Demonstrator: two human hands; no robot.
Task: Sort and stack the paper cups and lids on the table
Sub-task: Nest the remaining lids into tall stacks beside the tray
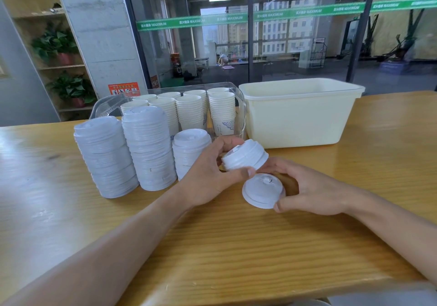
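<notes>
Wood-grain table (236, 253), yellowish and glossy. Behind its far edge: glass wall (283, 33) with a green band (236, 19) reading "MAXIMUM" repeated, preceded by characters I can't read. Concrete pillar (101, 29) far left with a red-orange sticker (124, 89) at its base, text too small. Wooden shelf (54, 52) left of the pillar, holding two potted plants (56, 45).

Containers, along the far edge:
- Clear bin (238, 107), left of centre: full of nested stacks of white paper cups (189, 111), upright, at least eight stacks. Front-right stack's bottom cup has a blue pattern, no legible writing.
- Cream tub (300, 114), just right of the clear bin, nearly touching. Can't see the contents from this angle.

Lids: three stacks of white lids on the table in front of the clear bin. Left stack (106, 161) leans; middle stack (149, 149) is tallest; right stack (189, 152) is shortest, partly behind my left hand.

Hands, mid-table, in front of the tub's left corner:
- Left hand (212, 175): fingers and thumb curled round a short stack of lids (246, 155), tilted, top facing left and up.
- Right hand (312, 189): pinching a single lid (262, 193) by its rim, thumb at the near edge, lid tilted toward me, sip-hole tab visible. It sits just below the left hand's lids, close to them; can't tell whether they touch.
</notes>
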